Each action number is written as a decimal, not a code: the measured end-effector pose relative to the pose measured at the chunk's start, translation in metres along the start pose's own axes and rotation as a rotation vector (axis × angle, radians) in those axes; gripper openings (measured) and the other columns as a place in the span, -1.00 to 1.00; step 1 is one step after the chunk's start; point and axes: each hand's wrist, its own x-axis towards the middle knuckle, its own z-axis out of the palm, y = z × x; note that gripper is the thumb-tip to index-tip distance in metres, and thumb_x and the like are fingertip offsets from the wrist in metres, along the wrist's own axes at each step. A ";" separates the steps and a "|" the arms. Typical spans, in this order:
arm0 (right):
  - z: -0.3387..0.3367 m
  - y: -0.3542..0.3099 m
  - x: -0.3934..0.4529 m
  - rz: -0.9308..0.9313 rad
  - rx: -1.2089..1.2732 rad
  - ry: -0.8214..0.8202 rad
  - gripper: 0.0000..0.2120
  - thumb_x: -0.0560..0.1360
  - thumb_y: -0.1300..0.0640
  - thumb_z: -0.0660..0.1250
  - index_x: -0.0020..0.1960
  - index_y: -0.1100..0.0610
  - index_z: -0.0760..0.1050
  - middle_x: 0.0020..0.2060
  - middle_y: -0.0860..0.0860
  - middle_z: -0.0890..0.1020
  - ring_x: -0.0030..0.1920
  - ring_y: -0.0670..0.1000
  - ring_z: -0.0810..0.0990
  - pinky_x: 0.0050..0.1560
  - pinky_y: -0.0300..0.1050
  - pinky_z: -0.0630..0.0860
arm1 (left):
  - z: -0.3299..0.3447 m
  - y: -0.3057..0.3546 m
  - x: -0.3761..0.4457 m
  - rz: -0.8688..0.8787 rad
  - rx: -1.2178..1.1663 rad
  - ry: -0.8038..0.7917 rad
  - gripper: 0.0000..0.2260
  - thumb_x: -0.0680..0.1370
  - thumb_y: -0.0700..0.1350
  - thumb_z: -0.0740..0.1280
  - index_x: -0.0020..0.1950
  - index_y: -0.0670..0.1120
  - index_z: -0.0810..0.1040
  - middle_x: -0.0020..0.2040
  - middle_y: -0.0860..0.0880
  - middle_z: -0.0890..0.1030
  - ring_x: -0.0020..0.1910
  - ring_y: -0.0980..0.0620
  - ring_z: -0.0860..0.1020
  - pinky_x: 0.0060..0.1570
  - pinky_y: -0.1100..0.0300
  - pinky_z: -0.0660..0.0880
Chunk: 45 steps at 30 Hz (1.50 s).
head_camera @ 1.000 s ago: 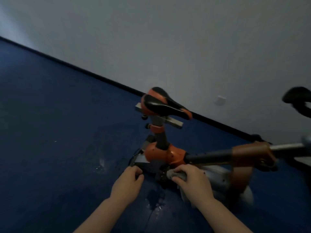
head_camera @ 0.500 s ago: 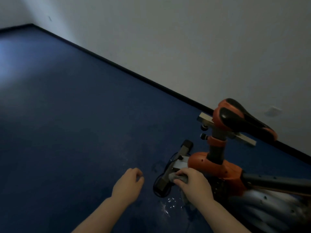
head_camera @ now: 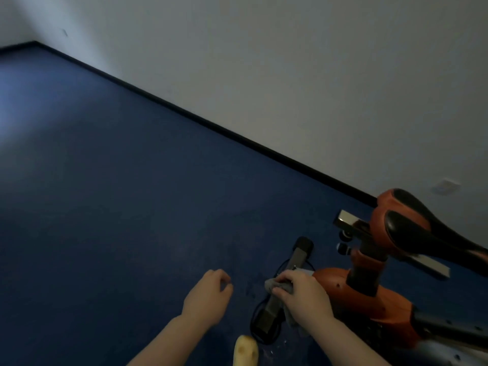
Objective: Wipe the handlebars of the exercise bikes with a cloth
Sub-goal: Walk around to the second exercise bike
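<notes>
The right hand [head_camera: 303,297] grips a grey cloth [head_camera: 280,285] bunched against a dark bar [head_camera: 285,283] low on the orange exercise bike [head_camera: 369,305], near the blue floor [head_camera: 118,207]. The left hand [head_camera: 208,297] hangs loosely curled just beside it, touching nothing. The black and orange saddle [head_camera: 422,231] sits above on the right. A pale yellowish object [head_camera: 245,351] shows at the bottom edge; it is unclear what it is.

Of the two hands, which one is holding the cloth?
The right hand: it grips the grey cloth against the bike's dark bar. The left hand is loosely curled, empty, above the blue floor.
</notes>
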 end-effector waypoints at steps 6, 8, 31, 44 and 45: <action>-0.018 -0.016 0.085 -0.018 -0.014 -0.017 -0.86 0.44 -0.10 0.36 -0.02 -0.12 0.55 -0.03 -0.17 0.58 0.04 -0.11 0.51 -0.02 -0.13 0.47 | -0.045 0.018 0.081 -0.014 0.010 0.075 -0.81 0.58 0.04 0.18 0.14 0.05 0.48 0.10 0.12 0.47 -0.03 0.16 0.50 -0.03 0.18 0.49; -0.025 -0.020 0.109 -0.007 -0.009 -0.018 -0.86 0.45 -0.09 0.36 -0.01 -0.12 0.55 -0.02 -0.15 0.58 0.04 -0.11 0.52 -0.01 -0.12 0.49 | -0.053 0.026 0.104 -0.010 -0.004 0.085 -0.81 0.58 0.02 0.20 0.14 0.03 0.50 0.09 0.10 0.48 -0.02 0.13 0.50 0.01 0.15 0.49; -0.115 -0.046 0.372 0.448 0.172 0.296 -0.84 0.46 -0.09 0.36 0.02 -0.10 0.57 -0.03 -0.15 0.58 -0.01 -0.11 0.52 -0.16 -0.22 0.40 | -0.143 0.152 0.463 0.341 0.246 -0.289 -0.81 0.58 0.02 0.19 0.14 0.03 0.50 0.14 0.07 0.49 0.03 0.08 0.53 0.06 0.08 0.51; -0.211 0.078 0.419 0.784 0.329 0.523 -0.86 0.46 -0.06 0.38 -0.01 -0.09 0.57 -0.05 -0.14 0.62 -0.06 -0.11 0.56 -0.11 -0.14 0.53 | -0.039 0.345 0.577 0.679 0.402 -0.534 -0.79 0.58 0.04 0.18 0.17 0.06 0.48 0.15 0.11 0.46 -0.01 0.16 0.50 0.03 0.16 0.52; -0.220 0.088 0.423 0.785 0.333 0.537 -0.86 0.46 -0.07 0.38 0.00 -0.09 0.57 -0.04 -0.14 0.61 -0.06 -0.13 0.55 -0.13 -0.17 0.52 | -0.031 0.362 0.585 0.701 0.411 -0.543 -0.80 0.59 0.04 0.18 0.17 0.07 0.48 0.15 0.11 0.46 -0.02 0.16 0.50 0.02 0.17 0.52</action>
